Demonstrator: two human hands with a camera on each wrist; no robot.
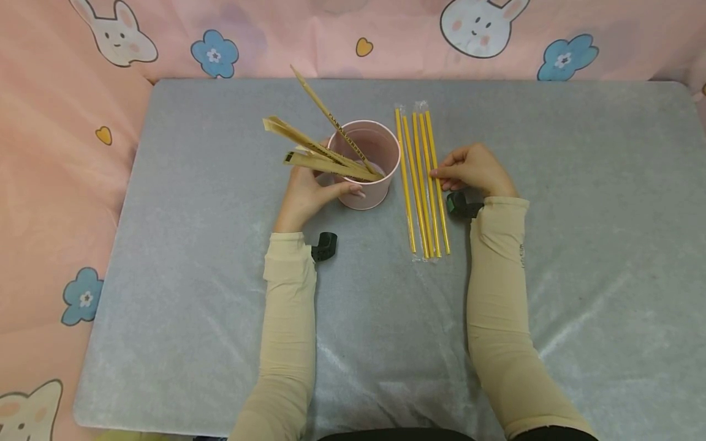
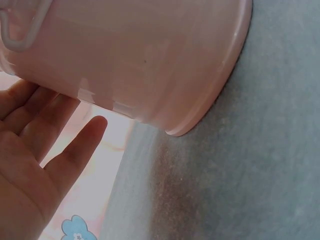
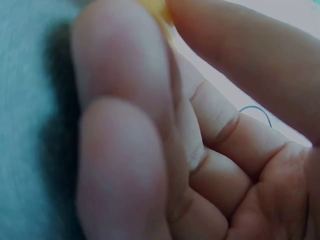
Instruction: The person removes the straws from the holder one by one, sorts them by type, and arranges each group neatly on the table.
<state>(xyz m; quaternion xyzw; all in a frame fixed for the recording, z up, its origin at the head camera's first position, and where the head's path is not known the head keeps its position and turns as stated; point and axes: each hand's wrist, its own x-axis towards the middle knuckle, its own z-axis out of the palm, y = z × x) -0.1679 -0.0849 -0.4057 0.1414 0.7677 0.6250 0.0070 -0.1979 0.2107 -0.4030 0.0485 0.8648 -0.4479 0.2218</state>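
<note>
A big pink cloth (image 1: 60, 184) with bunnies and blue flowers, spread under everything. On top, a grey mat (image 1: 193, 275), flat and wide. Two arms in cream sleeves (image 1: 287, 318) reaching in from the near edge, with a small black clip near each wrist.

Near the middle of the mat, a pink cup (image 1: 371, 165), standing up. Inside, a few straws in brown paper wrappers (image 1: 317, 153), leaning out over the left rim, one poking up and back. Left hand (image 1: 309, 193) wrapped round the cup's left side, thumb curled across the front, holding on.

Just right of the cup, five yellow straws (image 1: 421, 184) in clear wrappers, lying side by side, pointing away. Right hand (image 1: 477, 171) at the right edge of that row, fingers bent, tips pinching the outermost straw.
</note>
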